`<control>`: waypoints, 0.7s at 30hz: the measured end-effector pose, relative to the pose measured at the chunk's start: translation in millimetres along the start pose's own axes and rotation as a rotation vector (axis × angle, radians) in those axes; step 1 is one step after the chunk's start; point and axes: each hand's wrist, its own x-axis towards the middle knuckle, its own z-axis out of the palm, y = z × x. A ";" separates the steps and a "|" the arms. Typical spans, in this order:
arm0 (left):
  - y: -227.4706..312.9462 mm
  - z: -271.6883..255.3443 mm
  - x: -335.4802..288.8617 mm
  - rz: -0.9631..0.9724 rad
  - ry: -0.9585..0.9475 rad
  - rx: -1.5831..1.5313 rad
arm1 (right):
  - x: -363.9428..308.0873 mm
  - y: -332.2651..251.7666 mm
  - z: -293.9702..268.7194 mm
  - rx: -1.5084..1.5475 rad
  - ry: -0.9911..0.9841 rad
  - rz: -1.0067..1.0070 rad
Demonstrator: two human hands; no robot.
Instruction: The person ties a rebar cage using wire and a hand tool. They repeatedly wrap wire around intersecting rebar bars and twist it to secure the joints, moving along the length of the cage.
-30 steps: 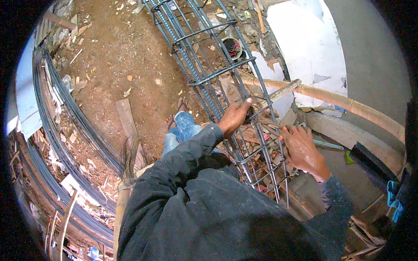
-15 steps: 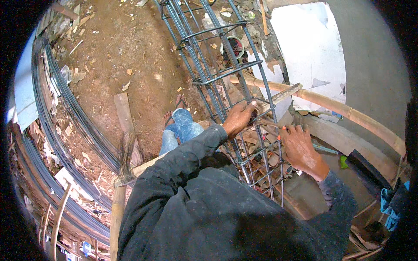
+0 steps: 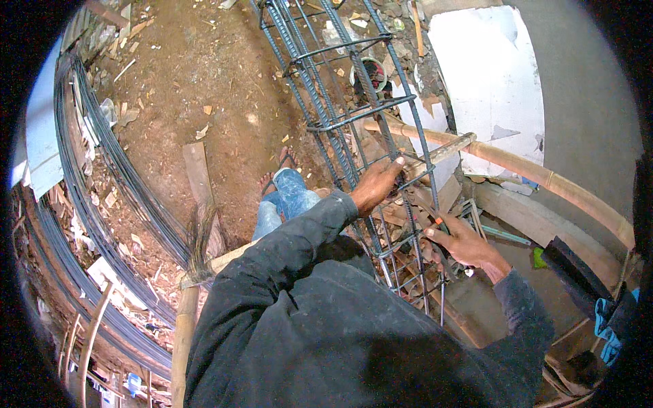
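A long cage of reinforcing bars [image 3: 331, 126], tied with square stirrups [image 3: 354, 115], slants from the top centre down in front of me. My left hand [image 3: 378, 185] is closed around the cage's bars near a stirrup; its fingertips are partly hidden. Crossing the cage just beyond that hand is a wooden pole [image 3: 445, 151]. On the cage's right side my right hand [image 3: 469, 243] is closed on a slim dark tool with orange on its handle [image 3: 439, 219], seemingly pincers. The jaws are hard to make out against the bars.
Bundled steel rods [image 3: 102, 204] curve along the left, beside a bamboo post [image 3: 183, 333]. A bamboo pole [image 3: 524, 162] runs to the right, below a white sheet [image 3: 486, 81]. Beyond the cage stands a bucket [image 3: 369, 75]. Wood scraps litter the dirt [image 3: 231, 81].
My right hand has turned and shifted slightly downward with the tool, whose orange handle sits lower now. The left hand keeps its grip on the bars. The whole view has shifted slightly.
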 end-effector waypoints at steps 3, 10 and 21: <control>-4.0 -0.6 3.6 -0.018 -0.029 -0.087 | 10.0 25.0 -6.1 0.638 -0.275 0.150; -3.9 -2.0 6.8 -0.040 -0.006 0.016 | 14.4 61.1 9.0 0.033 -0.017 -0.119; -4.7 -0.5 4.3 0.002 -0.002 0.009 | 7.0 62.2 1.6 -0.854 0.595 -0.344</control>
